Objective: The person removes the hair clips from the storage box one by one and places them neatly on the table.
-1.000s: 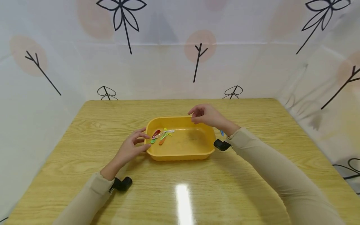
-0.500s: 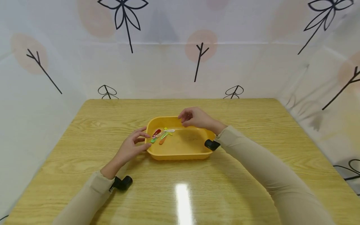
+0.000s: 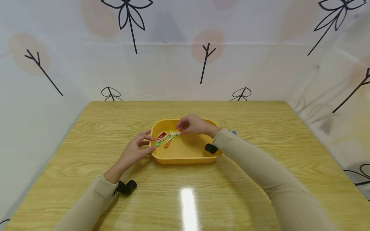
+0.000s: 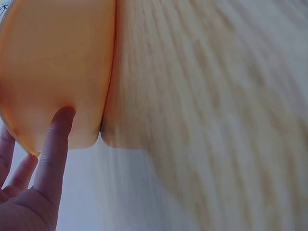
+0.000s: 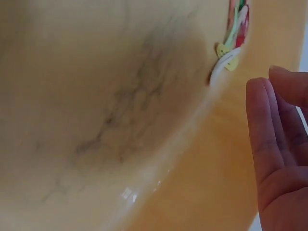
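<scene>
At the left edge of the yellow tray (image 3: 185,160) on the bench (image 3: 150,202), the left hand (image 3: 136,149) touches it with spread, relaxed fingers, apparently for steadiness, while the right hand (image 3: 194,125), its loose grip showing nothing held, hangs beside hair clips (image 3: 169,138) lying inside near that edge.

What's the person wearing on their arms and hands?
The left sleeve and right sleeve are long, plain and beige, and a bit wrinkly. At the wrists sit a left camera and a right camera, both small and black with a rounded end. The left hand and right hand are bare.
</scene>
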The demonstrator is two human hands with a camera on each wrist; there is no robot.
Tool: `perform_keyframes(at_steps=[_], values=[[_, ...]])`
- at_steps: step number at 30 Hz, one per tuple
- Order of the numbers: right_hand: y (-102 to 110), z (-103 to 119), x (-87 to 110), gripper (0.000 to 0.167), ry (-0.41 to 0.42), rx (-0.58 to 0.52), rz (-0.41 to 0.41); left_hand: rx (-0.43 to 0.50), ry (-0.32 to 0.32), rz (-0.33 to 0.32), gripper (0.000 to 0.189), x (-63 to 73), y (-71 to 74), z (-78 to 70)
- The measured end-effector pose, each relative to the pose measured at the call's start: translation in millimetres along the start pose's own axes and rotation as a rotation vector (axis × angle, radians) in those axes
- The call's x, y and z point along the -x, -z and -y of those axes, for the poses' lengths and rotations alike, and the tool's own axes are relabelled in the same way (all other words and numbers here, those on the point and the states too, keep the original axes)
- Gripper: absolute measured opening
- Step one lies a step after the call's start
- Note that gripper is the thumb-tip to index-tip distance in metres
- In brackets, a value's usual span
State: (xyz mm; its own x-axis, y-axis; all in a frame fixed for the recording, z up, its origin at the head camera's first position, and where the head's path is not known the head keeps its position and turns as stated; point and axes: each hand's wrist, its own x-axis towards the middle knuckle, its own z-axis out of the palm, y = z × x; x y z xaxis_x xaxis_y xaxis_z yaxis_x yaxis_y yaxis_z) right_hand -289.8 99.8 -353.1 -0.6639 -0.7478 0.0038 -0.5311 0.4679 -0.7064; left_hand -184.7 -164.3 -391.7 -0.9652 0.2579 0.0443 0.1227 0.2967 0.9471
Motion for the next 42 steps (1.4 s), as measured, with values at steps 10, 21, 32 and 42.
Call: perform_keyframes(at_steps=[10,21,32,42], values=[[-9,-10,-7.9,0.03,0.018,0.069,0.091,0.006,-0.002,0.002,0.035,-0.7,-0.8,-1.9],[-15,-10,-12.8,0.036,0.088,0.18,0.152,0.023,0.001,0.001,0.035,-0.2,-0.2,-1.8],[-17,-9,-14.0,0.031,0.126,0.183,0.172,0.025,-0.004,0.001,0.034,-1.1,-0.1,-0.7],[-15,-12,-13.9,0.026,0.19,0.273,0.159,0.034,-0.006,-0.006,0.033,0.1,-0.2,-0.7]])
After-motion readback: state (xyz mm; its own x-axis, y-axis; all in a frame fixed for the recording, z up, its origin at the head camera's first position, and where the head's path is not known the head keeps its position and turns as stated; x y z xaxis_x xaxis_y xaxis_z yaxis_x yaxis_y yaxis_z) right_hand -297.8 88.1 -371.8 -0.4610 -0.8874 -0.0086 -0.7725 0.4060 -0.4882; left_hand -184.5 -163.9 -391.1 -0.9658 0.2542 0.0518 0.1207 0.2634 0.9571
